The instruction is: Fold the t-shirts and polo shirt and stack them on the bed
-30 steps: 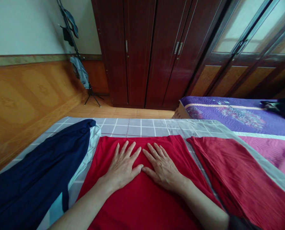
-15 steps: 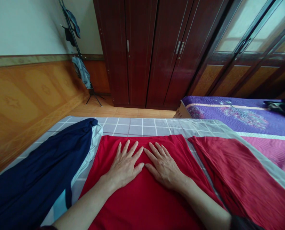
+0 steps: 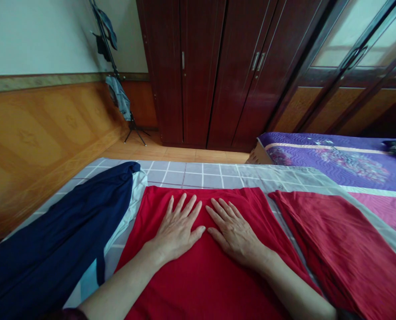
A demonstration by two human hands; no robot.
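A bright red garment [image 3: 204, 284] lies spread flat on a grey-and-white checked bed cover [image 3: 214, 171], its far edge straight across; the near part runs out of view. My left hand [image 3: 179, 229] rests flat on its upper left part, fingers apart. On the upper right part, my right hand [image 3: 234, 231] also lies palm down with fingers spread. A small gap separates the two hands. Left of the red garment is a dark navy garment [image 3: 67, 226] with white and light blue parts. To the right lies a second red garment [image 3: 344, 244], folded long and narrow.
Beyond the bed stands a dark red wardrobe [image 3: 198, 80]. A coat stand [image 3: 109, 49] with caps and a blue cloth is in the far left corner. Another bed with a purple flowered cover [image 3: 301, 153] adjoins on the right. A wood-panelled wall [image 3: 44, 129] runs along the left.
The whole view has shifted slightly, so things appear a little further right. The gap between my hands is a bit wider; both still lie flat on the red garment.
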